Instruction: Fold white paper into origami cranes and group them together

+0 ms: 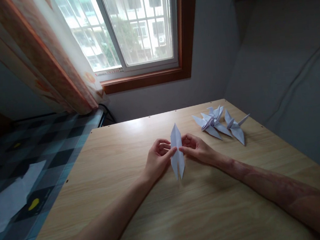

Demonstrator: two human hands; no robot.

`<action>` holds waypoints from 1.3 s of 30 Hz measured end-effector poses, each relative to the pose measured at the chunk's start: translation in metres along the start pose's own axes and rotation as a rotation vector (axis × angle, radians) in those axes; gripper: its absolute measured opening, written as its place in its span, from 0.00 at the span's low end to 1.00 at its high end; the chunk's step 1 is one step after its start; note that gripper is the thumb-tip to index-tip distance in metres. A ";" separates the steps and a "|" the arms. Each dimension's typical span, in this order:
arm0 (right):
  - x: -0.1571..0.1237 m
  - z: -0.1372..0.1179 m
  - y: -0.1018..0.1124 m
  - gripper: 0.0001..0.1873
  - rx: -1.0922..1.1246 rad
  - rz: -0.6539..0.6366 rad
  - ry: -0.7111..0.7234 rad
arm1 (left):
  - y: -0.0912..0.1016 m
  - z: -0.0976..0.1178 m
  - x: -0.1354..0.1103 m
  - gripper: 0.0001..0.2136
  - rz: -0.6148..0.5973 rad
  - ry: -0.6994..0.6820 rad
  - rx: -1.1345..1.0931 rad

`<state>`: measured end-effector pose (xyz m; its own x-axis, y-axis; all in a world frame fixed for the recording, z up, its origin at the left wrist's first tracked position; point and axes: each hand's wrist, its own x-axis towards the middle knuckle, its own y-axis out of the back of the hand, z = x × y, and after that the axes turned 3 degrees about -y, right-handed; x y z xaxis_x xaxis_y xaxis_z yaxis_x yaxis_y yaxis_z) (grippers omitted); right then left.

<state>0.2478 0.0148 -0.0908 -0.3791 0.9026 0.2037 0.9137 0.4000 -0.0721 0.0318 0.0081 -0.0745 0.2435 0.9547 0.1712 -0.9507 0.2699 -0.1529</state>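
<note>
Between my two hands is a folded piece of white origami paper [175, 137], a long narrow diamond with its point away from me. Its near end splits into two thin legs. My left hand [161, 153] pinches the left edge, thumb on top and fingers curled behind. On the right edge my right hand [194, 146] does the same, its thumb close to the other thumb near the middle crease. Several finished white paper cranes [211, 121] lie bunched at the table's far right, and one crane [236, 126] sits slightly apart from them.
The light wooden table [118, 164] spans the view below a barred window [139, 25]. To the left is a bed with a checked cover [62, 128], where loose white paper sheets [15, 198] lie. A patterned curtain [50, 55] hangs beside the window.
</note>
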 end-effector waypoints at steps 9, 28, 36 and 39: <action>-0.003 -0.013 -0.009 0.23 -0.052 0.017 -0.080 | -0.005 0.009 -0.007 0.23 0.046 0.093 0.150; -0.005 0.002 -0.020 0.21 -0.061 0.279 -0.109 | 0.001 0.004 0.001 0.20 0.050 0.068 0.041; -0.003 0.003 -0.019 0.33 0.120 0.327 -0.125 | 0.002 0.003 -0.001 0.22 0.067 0.069 0.056; -0.002 0.002 -0.018 0.37 0.132 0.298 -0.143 | 0.001 0.004 -0.001 0.23 0.067 0.051 0.058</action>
<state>0.2319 0.0062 -0.0916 -0.1244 0.9921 0.0168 0.9639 0.1249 -0.2353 0.0302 0.0072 -0.0705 0.1873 0.9759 0.1122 -0.9742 0.1992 -0.1057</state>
